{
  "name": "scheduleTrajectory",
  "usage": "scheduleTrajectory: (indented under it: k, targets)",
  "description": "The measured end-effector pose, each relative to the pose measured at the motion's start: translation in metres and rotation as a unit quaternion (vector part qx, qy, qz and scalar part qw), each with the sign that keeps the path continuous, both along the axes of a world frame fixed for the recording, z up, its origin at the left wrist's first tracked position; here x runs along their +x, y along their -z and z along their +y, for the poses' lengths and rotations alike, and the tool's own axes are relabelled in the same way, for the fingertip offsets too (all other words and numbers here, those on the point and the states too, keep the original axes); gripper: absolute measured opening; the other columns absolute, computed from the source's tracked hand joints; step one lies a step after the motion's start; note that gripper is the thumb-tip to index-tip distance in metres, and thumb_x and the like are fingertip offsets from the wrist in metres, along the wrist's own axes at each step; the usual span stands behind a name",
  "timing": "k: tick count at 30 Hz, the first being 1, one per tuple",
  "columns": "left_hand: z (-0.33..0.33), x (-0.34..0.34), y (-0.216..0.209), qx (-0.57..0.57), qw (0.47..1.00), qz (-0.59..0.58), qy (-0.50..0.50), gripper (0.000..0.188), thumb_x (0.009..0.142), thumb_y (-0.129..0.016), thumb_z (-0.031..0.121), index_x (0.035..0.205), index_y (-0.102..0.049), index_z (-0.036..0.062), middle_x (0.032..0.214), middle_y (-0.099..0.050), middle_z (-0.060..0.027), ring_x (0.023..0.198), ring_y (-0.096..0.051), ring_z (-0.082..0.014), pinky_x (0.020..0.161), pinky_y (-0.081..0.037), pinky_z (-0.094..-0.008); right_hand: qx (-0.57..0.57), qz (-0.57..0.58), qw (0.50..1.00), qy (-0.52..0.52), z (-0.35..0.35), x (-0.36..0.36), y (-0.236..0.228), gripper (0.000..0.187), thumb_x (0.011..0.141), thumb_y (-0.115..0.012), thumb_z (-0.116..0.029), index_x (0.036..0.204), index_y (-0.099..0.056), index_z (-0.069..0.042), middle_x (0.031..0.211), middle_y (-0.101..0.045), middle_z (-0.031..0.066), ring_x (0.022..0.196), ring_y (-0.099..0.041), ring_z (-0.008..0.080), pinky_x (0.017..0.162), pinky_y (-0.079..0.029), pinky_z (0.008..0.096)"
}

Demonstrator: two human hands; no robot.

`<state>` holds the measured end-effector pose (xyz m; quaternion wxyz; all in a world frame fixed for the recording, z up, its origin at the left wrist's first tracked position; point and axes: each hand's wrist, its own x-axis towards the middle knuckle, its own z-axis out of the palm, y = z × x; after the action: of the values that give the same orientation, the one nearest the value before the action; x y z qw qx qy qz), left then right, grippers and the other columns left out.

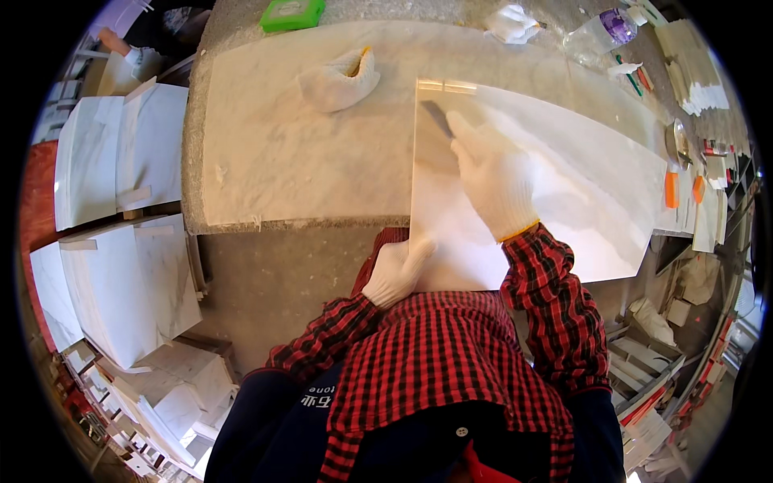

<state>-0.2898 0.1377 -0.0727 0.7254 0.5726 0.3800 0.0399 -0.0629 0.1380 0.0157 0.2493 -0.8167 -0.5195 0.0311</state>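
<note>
A glossy white stone slab (596,193) with pale grey veining lies on the worktable, its near edge reaching out toward my body. My right hand (493,173), in a white knit glove, is closed on a thin dark scraper blade (437,119), held over the slab near its far left corner. Whether the blade touches the surface is hard to tell. The blade's held end is hidden by the glove. At the slab's near left edge, my gloved left hand (398,270) grips the edge with the thumb on top; its other fingers are mostly hidden.
Under the slab is a dusty stone sheet (266,161) bearing a crumpled white glove (342,79). Behind lie a green box (291,14), a white cloth (514,24) and a plastic bottle (604,36). Orange-handled tools (671,191) sit right; marble slabs (121,282) stand left.
</note>
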Motion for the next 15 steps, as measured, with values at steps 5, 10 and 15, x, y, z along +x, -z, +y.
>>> scheduleTrajectory:
  k: [5, 10, 15]
  targets:
    - [0.000, 0.001, -0.002, -0.002, 1.000, -0.002, -0.005, 0.046, 0.106, -0.060, 0.037, 0.096, -0.071, -0.0062, 0.080, -0.066, -0.0040, 0.078, -0.055, -0.0081, 0.072, -0.048, -0.0294, 0.001, 0.014, 1.000, -0.004, 0.006, 0.005, 0.000, 0.035, 0.094, -0.068, -0.014, 0.128, -0.071, -0.011, 0.096, -0.071, 0.0177, 0.090, -0.069, 0.0364, 0.075, -0.055, 0.0438]
    - [0.000, 0.003, -0.008, 0.012, 1.000, -0.003, -0.007, 0.046, 0.105, -0.059, 0.037, 0.092, -0.069, -0.0061, 0.076, -0.063, -0.0031, 0.076, -0.053, -0.0081, 0.070, -0.047, -0.0299, -0.006, -0.023, 0.999, -0.040, 0.005, 0.006, 0.000, 0.034, 0.094, -0.067, -0.015, 0.128, -0.071, -0.010, 0.098, -0.071, 0.0181, 0.091, -0.069, 0.0371, 0.077, -0.055, 0.0444]
    - [-0.002, -0.001, 0.004, 0.007, 1.000, -0.001, -0.005, 0.046, 0.106, -0.060, 0.036, 0.090, -0.067, -0.0064, 0.074, -0.060, -0.0022, 0.075, -0.051, -0.0080, 0.069, -0.047, -0.0298, -0.041, 0.038, 0.998, -0.022, 0.009, 0.003, -0.008, 0.035, 0.095, -0.066, -0.016, 0.128, -0.071, -0.008, 0.107, -0.073, 0.0196, 0.098, -0.069, 0.0388, 0.084, -0.055, 0.0454]
